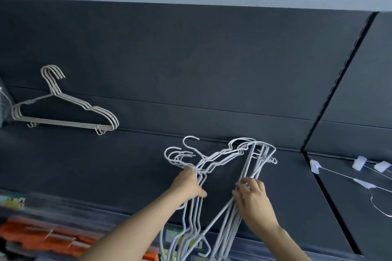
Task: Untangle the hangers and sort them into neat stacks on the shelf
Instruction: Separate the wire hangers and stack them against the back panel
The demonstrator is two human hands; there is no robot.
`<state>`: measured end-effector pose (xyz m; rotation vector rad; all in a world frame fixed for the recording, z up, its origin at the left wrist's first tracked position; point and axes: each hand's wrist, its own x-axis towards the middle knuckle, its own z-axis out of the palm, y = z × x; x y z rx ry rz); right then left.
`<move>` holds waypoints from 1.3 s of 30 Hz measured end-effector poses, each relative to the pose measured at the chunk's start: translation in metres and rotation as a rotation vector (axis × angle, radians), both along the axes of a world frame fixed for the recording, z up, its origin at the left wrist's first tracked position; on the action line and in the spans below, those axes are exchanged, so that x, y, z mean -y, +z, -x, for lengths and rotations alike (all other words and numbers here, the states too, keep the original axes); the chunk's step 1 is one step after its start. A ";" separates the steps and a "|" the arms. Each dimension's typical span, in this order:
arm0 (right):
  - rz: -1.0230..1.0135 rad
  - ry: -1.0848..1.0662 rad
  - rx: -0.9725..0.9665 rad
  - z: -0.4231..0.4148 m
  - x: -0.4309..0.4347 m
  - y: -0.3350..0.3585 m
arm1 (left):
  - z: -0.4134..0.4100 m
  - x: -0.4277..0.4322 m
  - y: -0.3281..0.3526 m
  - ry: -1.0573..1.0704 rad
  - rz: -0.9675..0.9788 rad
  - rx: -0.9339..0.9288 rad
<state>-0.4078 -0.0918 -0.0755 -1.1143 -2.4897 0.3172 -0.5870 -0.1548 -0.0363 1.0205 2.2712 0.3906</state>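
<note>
A tangled bundle of several white wire hangers [222, 159] lies on the dark grey shelf [191, 91], hooks pointing left, some ends hanging over the front edge. My left hand [187, 184] grips the bundle at the necks just below the hooks. My right hand [253, 199] holds the straight bottom bars on the right side of the bundle. A neat stack of beige hangers [63, 110] rests flat at the far left of the shelf, hooks pointing up.
A black slotted upright [339, 85] divides this shelf from the one at right, where thin wire hangers with white clips [360, 174] lie. Below the front edge sit orange packages [42, 237] and price labels. A clear bag shows at the far left edge.
</note>
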 end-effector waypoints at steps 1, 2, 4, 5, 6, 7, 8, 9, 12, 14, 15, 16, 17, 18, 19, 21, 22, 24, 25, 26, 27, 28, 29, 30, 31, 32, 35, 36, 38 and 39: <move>-0.025 -0.019 -0.005 -0.001 0.003 -0.001 | -0.002 -0.005 -0.001 0.010 -0.004 0.004; -0.050 -0.032 0.002 -0.003 0.005 -0.001 | -0.003 -0.009 -0.001 0.011 0.012 0.003; -0.062 -0.040 0.058 -0.007 0.008 0.002 | -0.002 -0.017 0.000 -0.028 0.029 -0.029; -0.069 -0.036 0.076 -0.009 0.009 0.004 | 0.000 -0.020 0.001 -0.061 0.028 -0.054; -0.088 -0.028 0.075 -0.009 0.007 0.005 | 0.003 -0.023 0.002 -0.096 0.026 -0.085; -0.090 -0.020 0.070 -0.009 0.004 0.008 | 0.008 -0.026 0.004 -0.138 0.018 -0.128; -0.096 -0.017 0.059 -0.007 0.000 0.013 | 0.014 -0.028 0.006 -0.186 0.012 -0.181; -0.101 -0.025 0.053 -0.004 -0.006 0.018 | 0.021 -0.030 0.007 -0.232 0.006 -0.234; -0.141 -0.113 0.087 0.006 -0.033 0.030 | 0.038 -0.032 0.013 -0.337 -0.036 -0.347; -0.138 -0.128 0.143 0.012 -0.048 0.041 | 0.045 -0.033 0.014 -0.377 -0.083 -0.398; -0.103 -0.114 0.183 0.015 -0.054 0.046 | 0.046 -0.034 0.016 -0.388 -0.112 -0.416; -0.067 -0.101 0.215 0.019 -0.060 0.050 | 0.048 -0.035 0.018 -0.390 -0.145 -0.437; -0.035 -0.084 0.253 0.022 -0.064 0.054 | 0.048 -0.036 0.021 -0.387 -0.186 -0.461; -0.001 -0.069 0.293 0.025 -0.067 0.059 | 0.048 -0.037 0.025 -0.378 -0.229 -0.484; 0.029 -0.055 0.321 0.028 -0.069 0.065 | 0.049 -0.039 0.028 -0.370 -0.269 -0.503; 0.037 -0.039 0.354 0.033 -0.073 0.073 | 0.050 -0.042 0.033 -0.353 -0.340 -0.530; 0.038 -0.041 0.359 0.035 -0.075 0.077 | 0.052 -0.043 0.034 -0.343 -0.374 -0.540; 0.020 -0.046 0.336 0.037 -0.081 0.085 | 0.054 -0.046 0.037 -0.329 -0.459 -0.561; -0.020 -0.048 0.318 0.039 -0.084 0.088 | 0.056 -0.047 0.039 -0.323 -0.515 -0.572; -0.076 -0.059 0.301 0.040 -0.087 0.089 | 0.057 -0.049 0.040 -0.318 -0.570 -0.579; -0.148 -0.074 0.277 0.041 -0.089 0.089 | 0.058 -0.051 0.042 -0.312 -0.628 -0.588; -0.242 -0.097 0.253 0.042 -0.090 0.087 | 0.059 -0.052 0.043 -0.308 -0.680 -0.604; -0.326 -0.126 0.237 0.043 -0.089 0.085 | 0.059 -0.053 0.044 -0.306 -0.715 -0.620; -0.359 -0.148 0.224 0.044 -0.086 0.081 | 0.060 -0.053 0.043 -0.301 -0.732 -0.626; -0.389 -0.160 0.175 0.044 -0.084 0.075 | 0.060 -0.054 0.042 -0.299 -0.743 -0.625; -0.401 -0.166 0.118 0.044 -0.083 0.068 | 0.059 -0.053 0.040 -0.298 -0.748 -0.615; -0.421 -0.187 0.051 0.042 -0.081 0.058 | 0.055 -0.046 0.041 -0.319 -0.698 -0.538; -0.443 -0.204 0.036 0.042 -0.081 0.057 | 0.055 -0.044 0.041 -0.332 -0.672 -0.503; -0.459 -0.223 -0.005 0.042 -0.079 0.057 | 0.055 -0.039 0.046 -0.340 -0.612 -0.427; -0.440 -0.220 -0.028 0.043 -0.078 0.058 | 0.055 -0.037 0.049 -0.335 -0.582 -0.391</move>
